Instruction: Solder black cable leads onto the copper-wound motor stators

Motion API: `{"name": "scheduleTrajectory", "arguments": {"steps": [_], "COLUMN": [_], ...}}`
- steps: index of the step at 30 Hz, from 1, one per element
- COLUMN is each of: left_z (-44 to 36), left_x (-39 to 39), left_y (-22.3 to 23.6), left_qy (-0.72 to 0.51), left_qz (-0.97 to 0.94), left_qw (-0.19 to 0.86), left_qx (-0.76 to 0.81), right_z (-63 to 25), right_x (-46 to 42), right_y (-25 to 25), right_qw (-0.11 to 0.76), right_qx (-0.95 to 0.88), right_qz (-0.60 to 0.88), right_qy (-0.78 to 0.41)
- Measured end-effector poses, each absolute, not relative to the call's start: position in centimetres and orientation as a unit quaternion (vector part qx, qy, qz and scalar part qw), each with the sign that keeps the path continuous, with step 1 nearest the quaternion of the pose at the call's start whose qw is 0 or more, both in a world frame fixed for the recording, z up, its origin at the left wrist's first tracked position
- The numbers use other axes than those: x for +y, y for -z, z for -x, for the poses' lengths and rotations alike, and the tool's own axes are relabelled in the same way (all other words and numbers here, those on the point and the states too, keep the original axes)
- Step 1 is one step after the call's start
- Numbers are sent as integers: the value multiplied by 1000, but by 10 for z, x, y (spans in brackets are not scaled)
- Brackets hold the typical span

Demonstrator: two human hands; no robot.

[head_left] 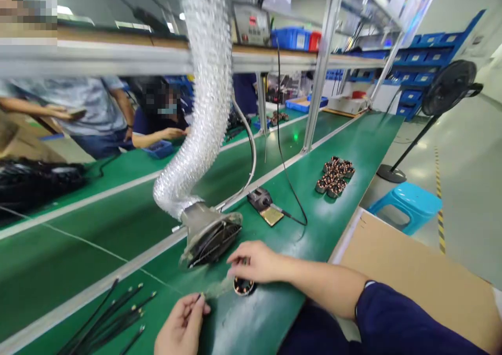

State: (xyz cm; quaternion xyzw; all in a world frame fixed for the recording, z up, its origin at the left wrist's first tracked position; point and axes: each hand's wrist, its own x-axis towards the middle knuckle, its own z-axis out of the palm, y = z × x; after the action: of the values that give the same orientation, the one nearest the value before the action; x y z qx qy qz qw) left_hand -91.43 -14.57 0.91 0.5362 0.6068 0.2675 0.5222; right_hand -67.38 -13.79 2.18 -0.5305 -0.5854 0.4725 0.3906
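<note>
At the lower middle, my left hand (183, 323) is closed in a pinch, thumb against forefinger. A tiny dark piece shows at its fingertips, too small to name. My right hand (257, 263) curls its fingers over a round copper-wound motor stator (243, 288) at the bench surface, thumb at its rim. The far part of the stator is covered by the hand. Several black cables (105, 318) with bared tips lie to the left of my left hand. A blurred, translucent streak spans the gap between my hands.
A fume-extraction hood (212, 240) on a silver duct (207, 83) hangs just beyond my hands. Behind stands a soldering iron holder (261, 201) with a sponge. Several stators (335, 177) sit farther along the green bench (294, 240). Co-workers are across the bench.
</note>
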Motion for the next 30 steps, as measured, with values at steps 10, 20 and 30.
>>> {"name": "scheduleTrajectory", "arguments": {"steps": [10,20,30], "left_z": [908,904,903], "left_x": [-151,-156,-157], "left_y": [-12,-18,-26], "left_qy": [-245,-265,-272], "left_qz": [-546,-554,-539], "left_qw": [522,544,563], "left_qx": [607,572,564], "right_z": [602,584,572], "right_x": [-112,-110,-126], "right_y": [-23,-35,-54], "right_qw": [647,631,705], "right_qx": [-88,-154,-225], "right_qz": [589,628,622], "right_qy": [-476,-430,-258]}}
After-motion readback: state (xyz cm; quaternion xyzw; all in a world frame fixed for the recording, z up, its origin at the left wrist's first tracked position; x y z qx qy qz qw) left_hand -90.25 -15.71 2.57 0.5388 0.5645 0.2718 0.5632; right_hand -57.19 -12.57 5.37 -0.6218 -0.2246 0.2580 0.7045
